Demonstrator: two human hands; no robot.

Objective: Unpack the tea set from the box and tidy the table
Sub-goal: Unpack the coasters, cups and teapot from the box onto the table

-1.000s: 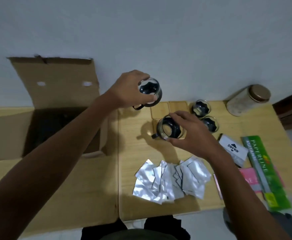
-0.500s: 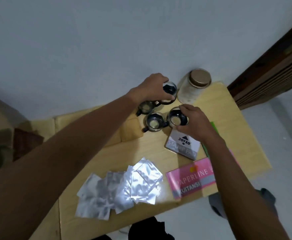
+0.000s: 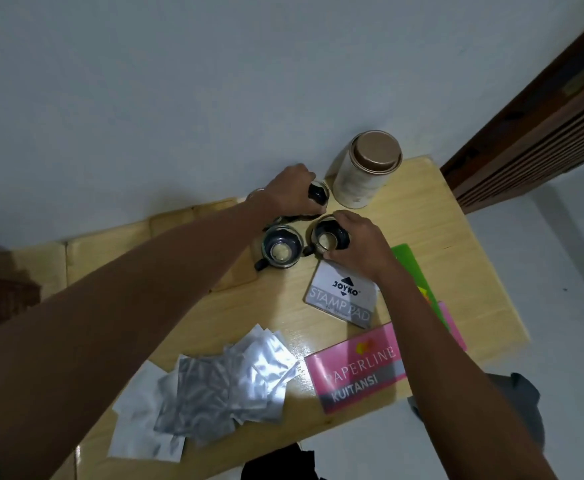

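Left hand grips far cup beside jar; right hand grips cup nearer than jar.

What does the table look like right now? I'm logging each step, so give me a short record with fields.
left hand: gripping a glass cup beside the jar
right hand: on the rim of another cup
free cup: upright, untouched
foil packets: loose pile at near edge
stationery: stamp pad, pink receipt book
table: pale wood
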